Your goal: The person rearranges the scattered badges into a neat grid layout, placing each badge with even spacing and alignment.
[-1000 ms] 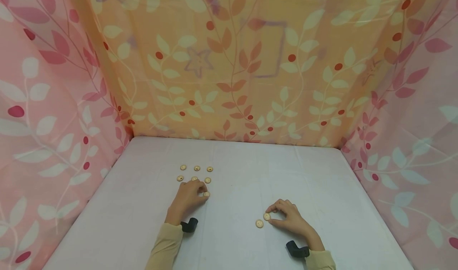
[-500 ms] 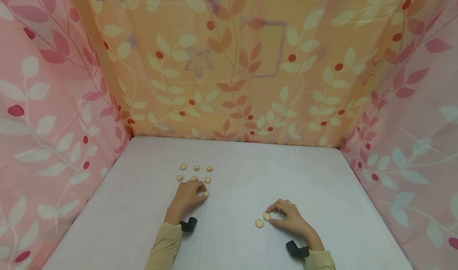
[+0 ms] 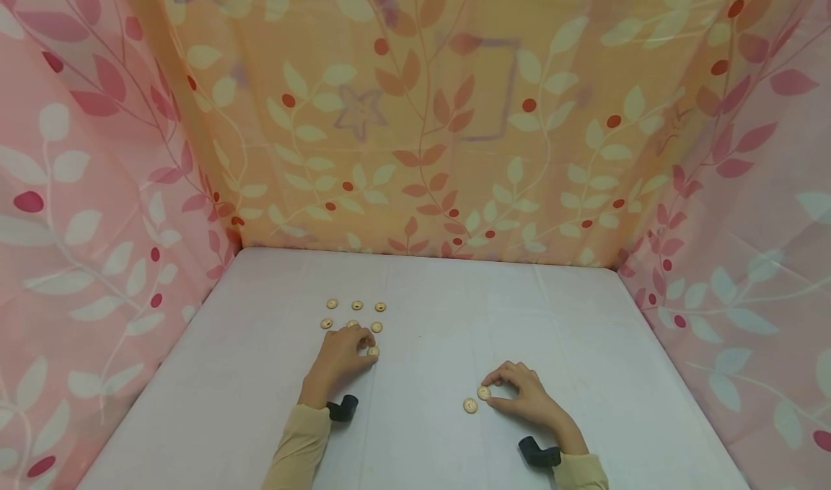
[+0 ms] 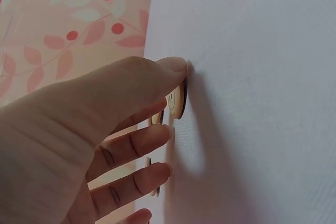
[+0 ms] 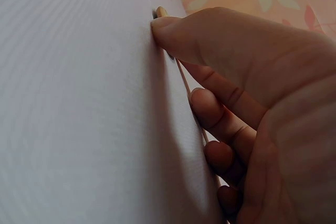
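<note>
My left hand (image 3: pixel 339 354) pinches a small round wooden disc (image 3: pixel 373 351) between thumb and forefinger, low over the white tabletop. In the left wrist view that disc (image 4: pixel 177 100) shows a thin dark mark on its face and a dark edge. To the right, the thumb and forefinger of my right hand (image 3: pixel 526 397) grip another wooden disc (image 3: pixel 483 393) by its rim. Right beside it lies a loose disc (image 3: pixel 470 405). Beyond the left hand several matching discs (image 3: pixel 357 305) form two rows; the knuckles partly cover one in the nearer row.
White cloth covers the table (image 3: pixel 428 418). An orange leaf-patterned curtain (image 3: pixel 415 115) hangs along its far edge, and pink curtains (image 3: pixel 84 223) close in both sides. Each wrist bears a black camera mount (image 3: pixel 539 452).
The left hand and its disc have shifted very slightly left since a second ago. The right hand keeps its place, still holding its disc.
</note>
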{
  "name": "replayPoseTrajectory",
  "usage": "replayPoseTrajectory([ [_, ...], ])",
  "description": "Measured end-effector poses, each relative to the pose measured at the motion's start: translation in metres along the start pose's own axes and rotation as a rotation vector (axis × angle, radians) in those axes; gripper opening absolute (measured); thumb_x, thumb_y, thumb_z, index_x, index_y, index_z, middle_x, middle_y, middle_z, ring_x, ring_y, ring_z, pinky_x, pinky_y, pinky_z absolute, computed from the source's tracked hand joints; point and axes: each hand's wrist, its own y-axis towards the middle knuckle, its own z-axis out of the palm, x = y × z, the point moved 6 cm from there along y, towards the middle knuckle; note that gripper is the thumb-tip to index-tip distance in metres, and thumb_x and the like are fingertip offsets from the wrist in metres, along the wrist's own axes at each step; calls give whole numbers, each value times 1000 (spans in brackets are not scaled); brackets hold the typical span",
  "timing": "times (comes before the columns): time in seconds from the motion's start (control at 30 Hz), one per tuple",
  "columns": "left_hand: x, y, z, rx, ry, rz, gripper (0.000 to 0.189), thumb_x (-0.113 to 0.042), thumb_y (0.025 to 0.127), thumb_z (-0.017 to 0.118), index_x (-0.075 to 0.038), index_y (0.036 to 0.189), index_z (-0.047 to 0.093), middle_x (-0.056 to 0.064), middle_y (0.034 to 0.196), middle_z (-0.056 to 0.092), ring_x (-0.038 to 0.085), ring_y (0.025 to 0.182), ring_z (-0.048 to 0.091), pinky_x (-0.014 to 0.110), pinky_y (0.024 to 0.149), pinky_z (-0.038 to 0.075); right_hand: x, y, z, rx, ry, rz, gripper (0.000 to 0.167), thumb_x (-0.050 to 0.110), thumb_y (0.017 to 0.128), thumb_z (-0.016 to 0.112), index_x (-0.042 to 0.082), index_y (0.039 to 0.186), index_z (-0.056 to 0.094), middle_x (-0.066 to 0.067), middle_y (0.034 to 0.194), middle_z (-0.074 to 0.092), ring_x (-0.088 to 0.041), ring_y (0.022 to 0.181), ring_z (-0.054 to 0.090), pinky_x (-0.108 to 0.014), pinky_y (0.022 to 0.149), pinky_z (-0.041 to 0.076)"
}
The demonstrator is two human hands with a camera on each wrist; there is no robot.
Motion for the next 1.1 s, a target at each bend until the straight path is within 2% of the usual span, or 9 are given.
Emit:
replayPoseTrajectory([
  [0.27,-10,0,-3,-31,11,36,21,-32,68,77,-23,84,66,-10,74,55,8,69,46,40,80,36,-1,0,1,-6,0,9,24,36,75,75,33,95,63,19,89,53,-5,84,41,-31,74,25],
  [0.53,-23,1,4,-11,14,64,25,-32,67,78,-22,87,66,-10,79,59,7,67,45,44,82,36,-1,0,0,-8,-7,-5,24,36,75,75,33,95,63,19,89,53,-3,85,41,-31,75,25],
  [0.87,-38,-1,10,17,2,101,25,-34,69,78,-23,89,66,-9,77,54,8,72,47,36,78,34,-2,0,1,-3,-14,-10,24,36,75,74,33,95,63,20,89,52,-3,85,41,-31,75,26],
  [1.1,-53,2,19,28,22,214,25,-37,70,77,-23,88,67,-10,80,59,6,73,53,36,74,36,-2,-1,0,0,-9,-8,24,36,75,74,33,96,63,19,89,52,-4,85,41,-31,75,25],
])
